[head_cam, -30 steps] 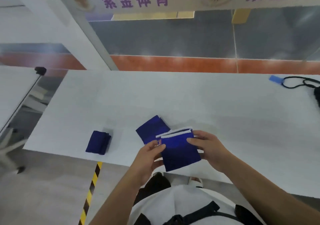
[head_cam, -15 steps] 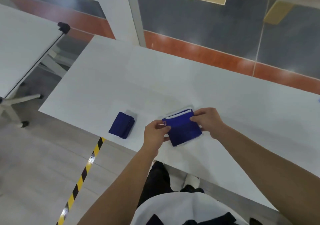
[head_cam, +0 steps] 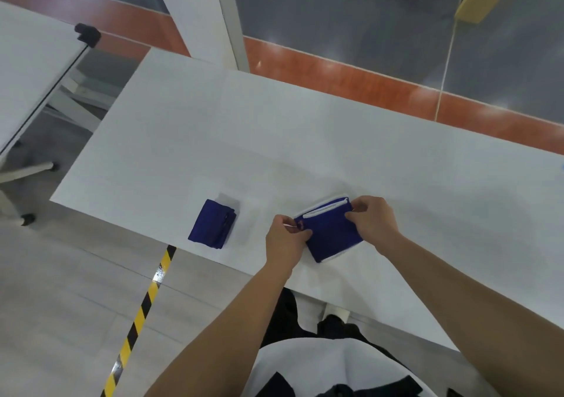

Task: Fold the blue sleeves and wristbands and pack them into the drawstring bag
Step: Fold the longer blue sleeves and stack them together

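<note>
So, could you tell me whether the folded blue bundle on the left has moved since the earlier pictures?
No. The folded blue bundle lies at the same spot by the table's near edge, untouched; only the camera shifted.

Blue wristband with white edging [head_cam: 331,234], flat near the worktop's near edge, folded blue sleeve [head_cam: 212,228] well apart to its left

Both hands [head_cam: 285,241] [head_cam: 373,221] pinch a blue wristband [head_cam: 328,231] on the table [head_cam: 274,140].
</note>
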Motion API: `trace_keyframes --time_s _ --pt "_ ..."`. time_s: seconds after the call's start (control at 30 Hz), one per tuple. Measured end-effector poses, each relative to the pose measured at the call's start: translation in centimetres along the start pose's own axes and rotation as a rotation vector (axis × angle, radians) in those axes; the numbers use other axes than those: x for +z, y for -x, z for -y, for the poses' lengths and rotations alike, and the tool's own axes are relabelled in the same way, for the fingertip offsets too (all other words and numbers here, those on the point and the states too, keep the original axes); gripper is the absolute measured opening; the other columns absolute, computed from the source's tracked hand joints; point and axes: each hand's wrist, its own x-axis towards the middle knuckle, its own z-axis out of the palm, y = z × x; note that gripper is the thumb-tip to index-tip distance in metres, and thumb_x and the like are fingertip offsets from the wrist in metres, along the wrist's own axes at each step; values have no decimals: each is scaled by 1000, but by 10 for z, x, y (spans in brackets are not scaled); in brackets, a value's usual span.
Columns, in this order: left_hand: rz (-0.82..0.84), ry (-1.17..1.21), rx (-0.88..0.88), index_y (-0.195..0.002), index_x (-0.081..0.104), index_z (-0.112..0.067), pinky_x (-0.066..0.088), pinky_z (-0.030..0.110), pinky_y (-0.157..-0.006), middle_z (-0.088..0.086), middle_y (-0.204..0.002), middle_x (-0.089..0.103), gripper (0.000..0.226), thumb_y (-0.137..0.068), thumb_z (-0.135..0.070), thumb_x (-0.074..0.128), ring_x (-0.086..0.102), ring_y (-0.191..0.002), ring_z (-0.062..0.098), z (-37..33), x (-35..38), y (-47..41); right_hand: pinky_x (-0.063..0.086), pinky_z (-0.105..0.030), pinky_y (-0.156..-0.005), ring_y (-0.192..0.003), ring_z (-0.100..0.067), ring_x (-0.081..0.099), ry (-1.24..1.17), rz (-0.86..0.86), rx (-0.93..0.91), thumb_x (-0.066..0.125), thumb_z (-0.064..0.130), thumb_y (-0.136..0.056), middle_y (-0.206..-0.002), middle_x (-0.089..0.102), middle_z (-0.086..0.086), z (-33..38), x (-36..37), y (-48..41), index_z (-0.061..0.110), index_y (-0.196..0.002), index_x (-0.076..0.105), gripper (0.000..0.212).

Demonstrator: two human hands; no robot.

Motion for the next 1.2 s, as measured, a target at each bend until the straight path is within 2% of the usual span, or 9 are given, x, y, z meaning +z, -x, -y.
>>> trace_keyframes --time_s 0.13,0.27,0.4,0.5,0.57,0.67,0.87,1.0,1.2 --pt "5 -100 53 -98 50 -18 58 51 -81 2 -90 66 36 -78 -20 80 69 -85 27 0 0 3 54 -39 -80 -91 -27 65 68 -25 -20 68 19 -84 -97 70 -2 -6 2 0 19 -101 68 16" --pt "-38 -198 185 -105 55 -19 47 24 -63 -5 -87 64 36 -83 -35 78 62 -76 10 -23 -27 16 52 -38 -79 -96 -25 62 140 -16 -76 66 21 -87 -110 64 -1 0 -5 8 20 -119 60 32" --pt "-305 -189 308 -103 64 -22 42 6 -59 -9 -90 66 16 -91 -30 69 63 -81 6 -46 -103 24 48 -38 -88 -116 -27 55 207 -84 -285 67 21 -86 -134 53 -5 12 -14 25 23 -135 51 51" --pt "-297 -191 233 -121 62 -23 45 24 -82 -5 -114 60 32 -91 -30 69 58 -107 15 -38 -161 11 44 -43 -101 -123 -27 49 267 -69 -454 66 19 -88 -140 49 -5 18 -9 47 20 -135 53 48" --pt "-116 -213 54 -134 53 -22 42 31 -91 -5 -128 51 52 -88 -34 73 51 -116 16 -21 -179 -3 41 -43 -104 -122 -26 48 309 -10 -536 65 19 -89 -138 51 -4 15 -1 59 17 -132 56 44" --pt "92 -219 -84 -131 58 -17 46 37 -102 4 -130 64 61 -77 -36 79 61 -114 21 1 -188 -20 36 -41 -104 -125 -26 49 467 86 -638 63 26 -90 -137 55 -2 12 15 66 19 -130 57 41" --pt "99 -226 -102 -121 61 -9 49 27 -81 10 -116 70 48 -78 -15 83 66 -107 25 -5 -177 -30 30 -41 -114 -137 -19 41 733 172 -603 50 39 -95 -147 49 6 6 27 69 25 -141 49 47" --pt "107 -257 -134 -112 63 -6 55 38 -92 12 -113 71 47 -73 -11 87 67 -104 27 -8 -167 -36 27 -45 -116 -144 -20 31 869 219 -610 48 40 -96 -156 37 5 -3 26 67 27 -148 39 55" --pt "71 -231 -80 -118 57 -4 57 41 -90 14 -113 68 57 -70 -5 88 68 -103 31 -19 -154 -27 24 -52 -116 -147 -22 22 885 282 -628 46 51 -93 -159 30 4 -10 25 63 31 -150 37 61"
